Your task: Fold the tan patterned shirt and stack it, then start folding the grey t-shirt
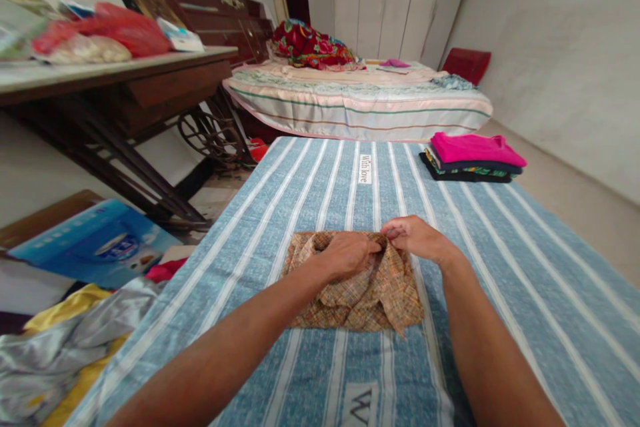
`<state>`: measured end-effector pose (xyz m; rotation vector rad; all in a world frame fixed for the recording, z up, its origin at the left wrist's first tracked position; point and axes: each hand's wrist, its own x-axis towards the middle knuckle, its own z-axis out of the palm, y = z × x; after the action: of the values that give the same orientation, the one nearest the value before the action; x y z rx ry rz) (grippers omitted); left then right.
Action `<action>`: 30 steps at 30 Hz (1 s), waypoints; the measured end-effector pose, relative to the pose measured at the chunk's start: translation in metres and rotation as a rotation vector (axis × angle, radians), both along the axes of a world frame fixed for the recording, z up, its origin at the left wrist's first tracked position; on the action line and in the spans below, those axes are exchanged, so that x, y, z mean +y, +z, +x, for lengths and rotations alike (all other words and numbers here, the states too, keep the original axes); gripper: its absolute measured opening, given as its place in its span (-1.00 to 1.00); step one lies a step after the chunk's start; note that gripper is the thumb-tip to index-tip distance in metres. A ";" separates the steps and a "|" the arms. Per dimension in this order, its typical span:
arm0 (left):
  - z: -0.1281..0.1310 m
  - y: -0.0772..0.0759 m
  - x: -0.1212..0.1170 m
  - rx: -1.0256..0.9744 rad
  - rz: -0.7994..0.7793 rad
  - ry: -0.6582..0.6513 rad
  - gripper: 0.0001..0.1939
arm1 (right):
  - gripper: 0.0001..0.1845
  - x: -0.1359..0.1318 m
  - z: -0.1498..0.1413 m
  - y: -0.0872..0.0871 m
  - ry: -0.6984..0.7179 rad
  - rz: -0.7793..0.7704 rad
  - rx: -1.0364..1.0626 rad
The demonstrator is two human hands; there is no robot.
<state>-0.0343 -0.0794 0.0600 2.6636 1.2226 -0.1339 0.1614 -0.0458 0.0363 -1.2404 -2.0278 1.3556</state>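
Observation:
A brown plaid shirt (373, 297) lies folded into a small rectangle on the blue striped sheet (500, 267), collar toward me. My left hand (347, 255) rests curled on the shirt's upper middle, fingers closed on the cloth. My right hand (413, 237) pinches the shirt's far edge just beside the left hand. Both hands meet at the top of the fold.
A stack of folded clothes (473, 157) with a pink piece on top sits at the sheet's far right. Loose yellow and grey garments (65, 340) pile up at the left. A sewing table (125, 90) stands left, a bed (360, 97) beyond, a wall to the right.

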 end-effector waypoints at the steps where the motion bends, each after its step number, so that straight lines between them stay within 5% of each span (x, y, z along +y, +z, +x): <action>1: 0.000 -0.001 0.000 -0.003 -0.002 0.003 -0.72 | -0.63 0.000 0.000 0.000 0.007 -0.026 0.020; 6: 0.000 -0.002 0.002 -0.014 -0.013 0.009 -0.73 | -0.62 0.000 -0.004 -0.002 0.000 -0.054 0.008; 20: 0.005 0.003 0.010 -0.063 -0.121 0.092 -0.71 | -0.76 0.002 -0.015 -0.002 -0.070 0.302 -0.278; 30: 0.003 0.009 0.009 -0.073 -0.196 0.158 -0.72 | -0.77 0.003 -0.019 -0.005 -0.077 0.342 -0.411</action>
<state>-0.0310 -0.0704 0.0688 2.3757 1.3175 -0.1235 0.1423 -0.0426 0.0308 -1.5024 -2.3272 0.7140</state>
